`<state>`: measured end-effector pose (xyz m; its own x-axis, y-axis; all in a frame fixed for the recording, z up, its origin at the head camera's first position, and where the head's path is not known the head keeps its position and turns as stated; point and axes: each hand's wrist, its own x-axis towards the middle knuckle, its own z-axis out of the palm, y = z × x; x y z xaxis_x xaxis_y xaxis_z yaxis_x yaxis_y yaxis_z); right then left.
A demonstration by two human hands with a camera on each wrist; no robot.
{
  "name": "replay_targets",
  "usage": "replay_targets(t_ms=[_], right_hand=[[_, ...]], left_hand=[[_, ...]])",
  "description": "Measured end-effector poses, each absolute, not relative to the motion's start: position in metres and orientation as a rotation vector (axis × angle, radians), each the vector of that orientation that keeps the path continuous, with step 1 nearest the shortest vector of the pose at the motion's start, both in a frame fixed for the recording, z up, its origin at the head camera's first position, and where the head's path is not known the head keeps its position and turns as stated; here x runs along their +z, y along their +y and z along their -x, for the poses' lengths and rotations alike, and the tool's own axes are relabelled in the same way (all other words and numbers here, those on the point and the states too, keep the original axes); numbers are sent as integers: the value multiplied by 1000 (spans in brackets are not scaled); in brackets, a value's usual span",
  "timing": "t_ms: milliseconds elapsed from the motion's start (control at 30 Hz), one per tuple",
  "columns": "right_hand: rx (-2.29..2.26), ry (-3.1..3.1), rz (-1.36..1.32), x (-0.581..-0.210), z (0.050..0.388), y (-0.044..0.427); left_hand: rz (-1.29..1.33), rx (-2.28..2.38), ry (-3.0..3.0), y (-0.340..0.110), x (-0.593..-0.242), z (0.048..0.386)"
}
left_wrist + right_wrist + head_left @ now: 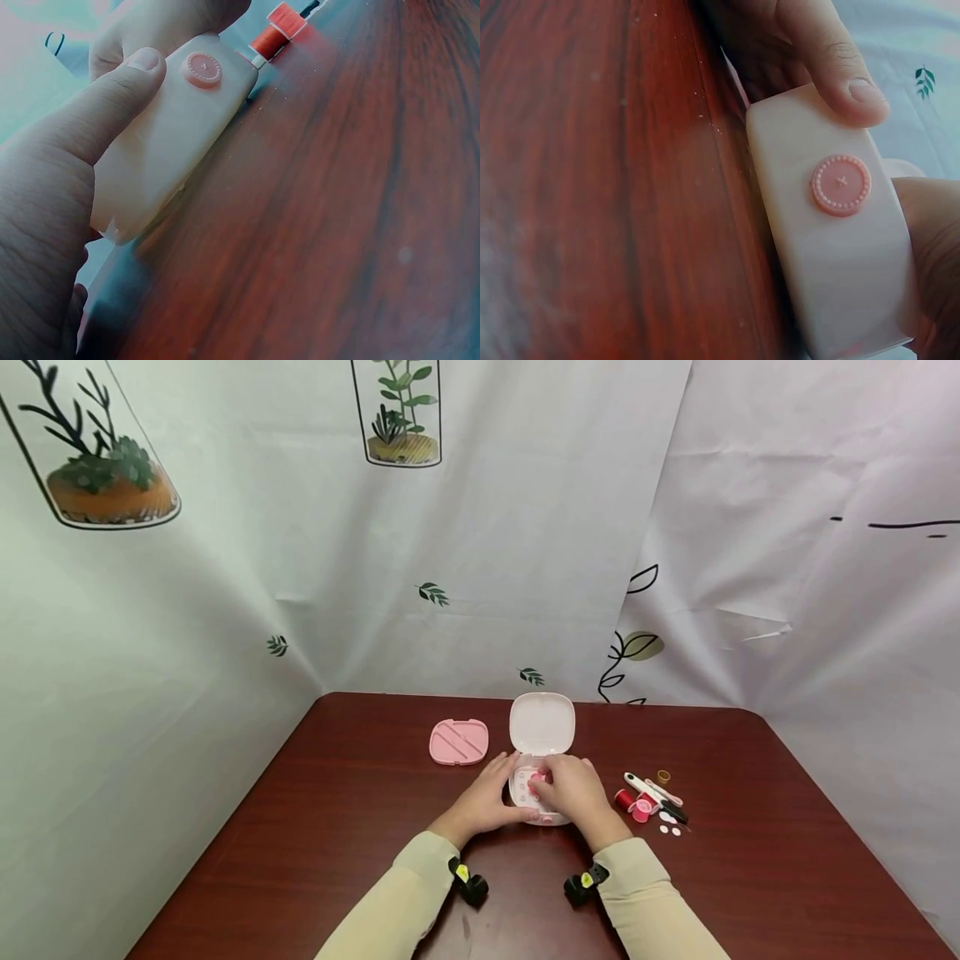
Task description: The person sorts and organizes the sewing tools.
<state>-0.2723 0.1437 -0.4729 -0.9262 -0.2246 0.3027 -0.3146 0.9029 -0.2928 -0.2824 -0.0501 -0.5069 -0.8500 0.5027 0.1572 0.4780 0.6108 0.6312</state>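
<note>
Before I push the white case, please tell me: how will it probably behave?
The white case will probably stay stiff: its walls look like moulded plastic and show no dent where the left hand touches. Its smooth surface may feel slightly slippery. The raised lid might swing, as it appears joined only along the back edge.

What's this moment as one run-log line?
left hand: grips white box; right hand: pinches pink piece over box; lid: open; pink tray: left of box; red thread: right
</note>
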Motion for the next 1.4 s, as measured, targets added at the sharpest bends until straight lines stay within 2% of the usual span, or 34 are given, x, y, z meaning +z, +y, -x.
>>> replay_targets(t_ms=[400, 800, 1100, 1400], right_hand=[[655, -2780, -388, -456, 271, 156], [736, -2765, -252, -431, 270, 217], [730, -2929, -173, -430, 267, 251], [723, -3171, -70, -434, 259, 255]], left_hand=[[-849, 1057, 2785, -48, -502, 285], [-844, 1083, 2773, -49, -500, 284], [-846, 1083, 2785, -50, -501, 284], [-809, 1082, 2782, -49, -505, 283]])
